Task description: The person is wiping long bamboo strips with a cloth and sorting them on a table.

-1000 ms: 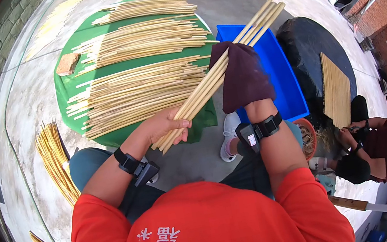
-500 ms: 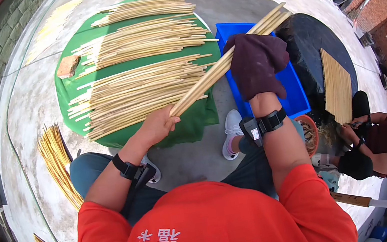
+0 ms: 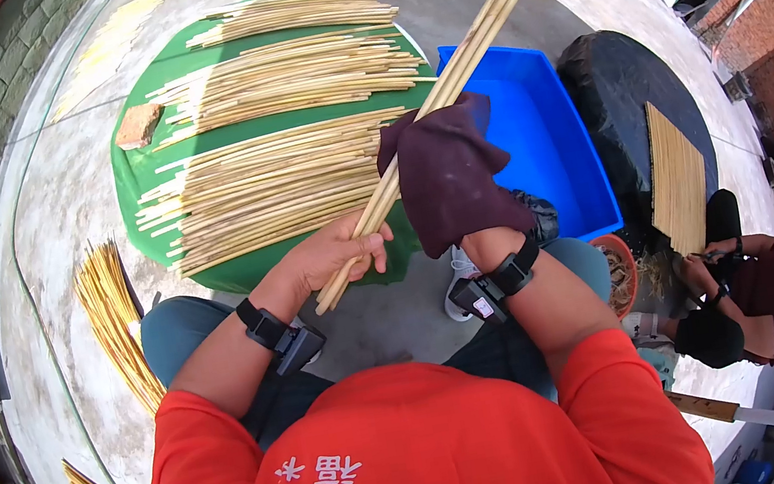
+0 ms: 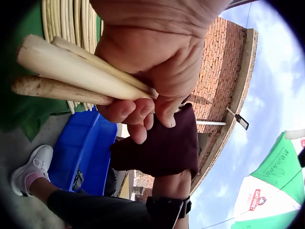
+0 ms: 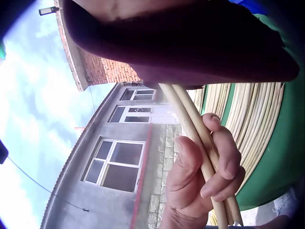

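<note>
Head: left hand (image 3: 340,251) clamps near end of the stick bundle (image 3: 468,52), probably to stop it turning; maroon cloth (image 3: 451,176) cups it further up, likely keeping the palm off; right hand hidden under that, can't tell its fingers; brick (image 3: 138,126) on green sheet (image 3: 132,181), presumably a weight; left wrist: fingers curled round stick ends; right wrist: bundle runs from under cloth to left thumb and fingers.
</note>
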Tool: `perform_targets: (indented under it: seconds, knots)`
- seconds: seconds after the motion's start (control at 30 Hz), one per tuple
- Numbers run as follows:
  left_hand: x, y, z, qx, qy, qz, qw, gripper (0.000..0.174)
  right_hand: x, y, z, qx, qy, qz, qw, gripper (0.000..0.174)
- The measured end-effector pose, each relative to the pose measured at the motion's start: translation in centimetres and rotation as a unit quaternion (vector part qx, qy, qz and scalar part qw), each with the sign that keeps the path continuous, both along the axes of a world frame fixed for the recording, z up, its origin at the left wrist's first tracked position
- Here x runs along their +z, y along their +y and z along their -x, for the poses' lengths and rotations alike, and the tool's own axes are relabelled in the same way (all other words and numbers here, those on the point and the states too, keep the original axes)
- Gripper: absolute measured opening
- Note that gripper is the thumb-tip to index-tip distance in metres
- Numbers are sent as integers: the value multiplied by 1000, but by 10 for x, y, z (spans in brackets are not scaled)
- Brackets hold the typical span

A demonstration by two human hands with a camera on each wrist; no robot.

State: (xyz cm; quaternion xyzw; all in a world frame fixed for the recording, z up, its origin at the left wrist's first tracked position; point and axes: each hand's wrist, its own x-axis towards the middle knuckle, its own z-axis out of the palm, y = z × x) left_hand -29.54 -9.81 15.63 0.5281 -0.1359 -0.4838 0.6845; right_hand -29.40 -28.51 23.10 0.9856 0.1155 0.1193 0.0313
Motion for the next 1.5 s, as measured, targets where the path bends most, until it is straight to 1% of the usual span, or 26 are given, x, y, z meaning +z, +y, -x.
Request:
perform_targets:
  seconds: [0.1, 0.17, 0.2, 0.27, 0.37, 0.47, 0.57, 0.67, 0.7, 0.73, 0.77, 0.8, 0.83, 0.93, 0.97, 1.0, 1.07, 1.1, 1.13, 1.2, 1.27, 1.33, 1.37, 1.4, 1.43, 1.5]
  knots:
    - [6, 1, 2, -21, 16, 3, 1000, 19, 23, 5, 2, -85, 115, 118, 983, 15]
    - [9, 1, 2, -40, 15, -2, 999, 18, 27, -27, 1, -14, 21, -65, 998, 13]
    - [9, 5, 2, -64, -3, -41, 997, 16, 30, -38, 2, -18, 22, -64, 998, 13]
    - [10, 14, 0, -93, -20, -82, 992, 14, 36, -59, 3, -111, -103, -116, 982, 17]
    - [7, 23, -2, -92, -73, -125, 985, 13, 28, -90, -4, -119, -171, -5, 978, 10]
    - [7, 13, 2, -86, -113, -126, 982, 14, 17, -83, -10, -110, -139, -80, 981, 32]
    - [-3, -5, 6, -31, -110, -83, 990, 16, 23, -42, -3, -32, -62, -152, 986, 28]
    - [0, -19, 3, 27, -148, -73, 986, 17, -18, -4, -3, 30, -10, -223, 974, 23]
    - [-1, -18, -2, 17, -186, -126, 974, 23, -45, 4, -3, 73, 5, -425, 902, 14]
    - [-8, -15, -9, 19, -185, -129, 974, 23, -60, 9, -3, 110, 20, -608, 786, 7]
    - [-16, -12, -16, -25, -324, -130, 937, 28, -46, 10, -3, 111, 21, -611, 784, 7]
    - [-23, -9, -22, -68, -454, -127, 879, 34, -27, 4, -4, 127, -20, -410, 903, 8]
    - [10, -3, -23, -143, -442, -220, 858, 44, -8, 0, -3, 139, -59, -186, 971, 9]
    - [13, 16, -48, 102, -253, -149, 951, 33, 17, 2, 7, 130, -44, -160, 978, 11]
    - [20, 21, -55, 154, -249, -99, 951, 35, 3, -2, 1, 217, -85, -183, 955, 10]
    - [26, 23, -56, 190, -259, -62, 945, 41, 3, 7, 5, 219, -71, -193, 954, 10]
    - [30, 17, -54, 200, -228, 57, 951, 50, 7, 30, 16, 232, 155, -123, 952, 9]
    - [28, 13, -53, 173, -203, 101, 958, 47, -6, 38, 18, 229, 202, -163, 938, 13]
    - [27, 10, -51, 146, -180, 148, 961, 45, -18, 40, 19, 233, 213, -166, 934, 13]
    - [25, 7, -46, 178, -129, 158, 963, 41, -34, 38, 16, 464, 19, -286, 838, 19]
    - [24, 9, -46, 203, -89, 172, 960, 38, -23, 39, 16, 489, -20, -204, 848, 22]
    - [26, 19, -51, 255, -80, 182, 946, 35, -26, 42, 13, 375, 134, -205, 894, 9]
    - [28, 27, -56, 293, -70, 175, 937, 36, -26, 43, 13, 376, 131, -204, 894, 9]
    - [30, 36, -61, 295, -75, 174, 937, 36, -25, 46, 16, 345, 141, -110, 921, 10]
    - [35, 47, -65, 360, -76, 166, 915, 36, -24, 50, 18, 311, 148, -17, 939, 11]
    - [39, 74, -73, 449, -92, 173, 872, 36, -23, 50, 21, 335, 132, 5, 933, 10]
